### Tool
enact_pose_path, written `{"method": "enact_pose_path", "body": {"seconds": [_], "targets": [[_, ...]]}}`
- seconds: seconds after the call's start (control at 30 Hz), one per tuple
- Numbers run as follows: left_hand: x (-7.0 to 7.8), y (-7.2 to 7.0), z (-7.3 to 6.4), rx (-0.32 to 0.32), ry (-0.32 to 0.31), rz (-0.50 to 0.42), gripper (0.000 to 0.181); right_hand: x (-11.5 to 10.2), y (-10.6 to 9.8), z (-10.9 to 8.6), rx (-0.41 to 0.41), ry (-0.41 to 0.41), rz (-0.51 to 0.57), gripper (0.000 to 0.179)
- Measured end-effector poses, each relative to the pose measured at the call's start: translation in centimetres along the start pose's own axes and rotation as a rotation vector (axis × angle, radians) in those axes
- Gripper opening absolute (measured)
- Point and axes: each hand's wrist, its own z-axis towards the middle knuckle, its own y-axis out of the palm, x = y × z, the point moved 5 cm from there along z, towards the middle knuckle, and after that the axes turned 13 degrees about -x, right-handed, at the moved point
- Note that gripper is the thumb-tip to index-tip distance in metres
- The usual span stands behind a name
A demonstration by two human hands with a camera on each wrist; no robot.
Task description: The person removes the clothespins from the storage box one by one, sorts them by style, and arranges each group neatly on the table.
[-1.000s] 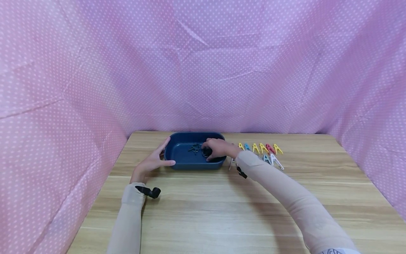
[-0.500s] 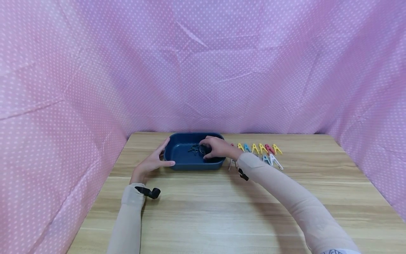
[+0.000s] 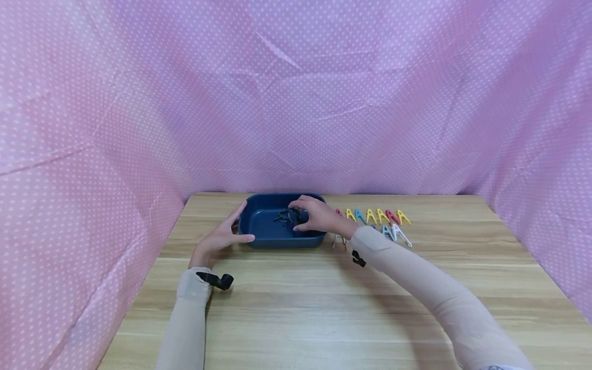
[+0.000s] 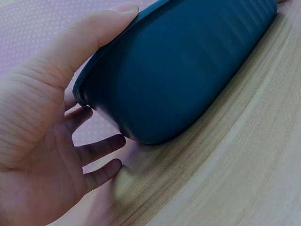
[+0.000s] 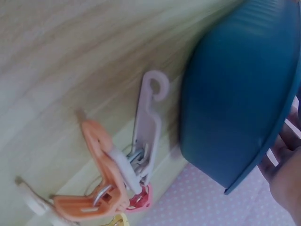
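A dark blue rectangular bin (image 3: pixel 256 243) stands near the table's far edge. My left hand (image 3: pixel 221 237) is at its left end, thumb along the rim and fingers spread straight outside the wall, as the left wrist view (image 4: pixel 42 136) also shows. My right hand (image 3: pixel 319 215) reaches over the right end into the bin. Its fingers and thumb curl round a small dark object (image 3: pixel 303 216), mostly hidden by the hand and too small to identify. Touching or close beside it on the bin floor lie small dark pieces with thin metal loops (image 3: pixel 285 216).
Right of the bin, several coloured clothespins (image 3: pixel 370 216) form a row, with a second row in front including a white clothespin (image 3: pixel 401 235) and an orange clothespin (image 5: pixel 101 174). A pink dotted cloth (image 3: pixel 296 103) hangs behind the wooden table (image 3: pixel 296 308).
My right hand has shifted slightly left inside the bin, bringing the dark object up to the looped pieces. The left hand stays at the bin's left end.
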Motion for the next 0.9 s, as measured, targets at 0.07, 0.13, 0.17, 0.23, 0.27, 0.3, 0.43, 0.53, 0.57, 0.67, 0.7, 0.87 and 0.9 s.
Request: {"method": "enact_pose_path", "body": {"seconds": [0.07, 0.13, 0.17, 0.23, 0.27, 0.3, 0.43, 0.53, 0.57, 0.67, 0.7, 0.87, 0.9], "targets": [[0.0, 0.0, 0.0, 0.003, -0.001, -0.001, 0.104, -0.2, -0.2, -0.2, 0.025, -0.004, -0.004, 0.064], [-0.1, 0.0, 0.0, 0.005, 0.0, -0.003, 0.104, -0.3, -0.4, -0.5, 0.055, -0.013, 0.002, 0.064], [-0.1, 0.0, 0.0, 0.006, 0.0, -0.003, 0.104, -0.4, -0.5, -0.7, 0.066, -0.015, 0.005, 0.064], [-0.1, 0.0, 0.0, 0.007, 0.0, 0.001, 0.105, -0.4, -0.7, -1.0, 0.085, -0.015, 0.014, 0.064], [-0.1, -0.1, 0.0, 0.007, 0.0, 0.003, 0.105, -0.4, -0.7, -1.2, 0.095, -0.018, 0.024, 0.064], [-0.2, 0.0, 0.1, 0.007, -0.001, 0.005, 0.105, -0.4, -0.8, -1.4, 0.104, -0.023, 0.036, 0.064], [-0.1, 0.0, 0.1, 0.009, -0.005, 0.004, 0.105, -0.3, -1.0, -2.2, 0.151, -0.049, 0.045, 0.064], [0.0, 0.1, 0.0, 0.011, -0.008, 0.0, 0.105, -0.2, -1.3, -2.7, 0.196, -0.083, 0.035, 0.065], [0.0, 0.1, 0.0, 0.012, -0.009, -0.001, 0.105, -0.2, -1.4, -2.9, 0.21, -0.094, 0.034, 0.064], [0.0, 0.2, -0.1, 0.011, -0.011, -0.005, 0.105, -0.2, -1.8, -3.4, 0.247, -0.12, 0.026, 0.064], [0.0, 0.2, -0.1, 0.011, -0.012, -0.007, 0.105, -0.3, -2.0, -3.7, 0.258, -0.13, 0.026, 0.064], [0.1, 0.3, -0.1, 0.005, -0.006, -0.008, 0.104, -0.4, -3.1, -4.8, 0.293, -0.164, -0.012, 0.064], [0.1, 0.3, -0.1, 0.004, -0.004, -0.01, 0.104, -0.5, -3.4, -5.1, 0.299, -0.171, -0.021, 0.064]]}}
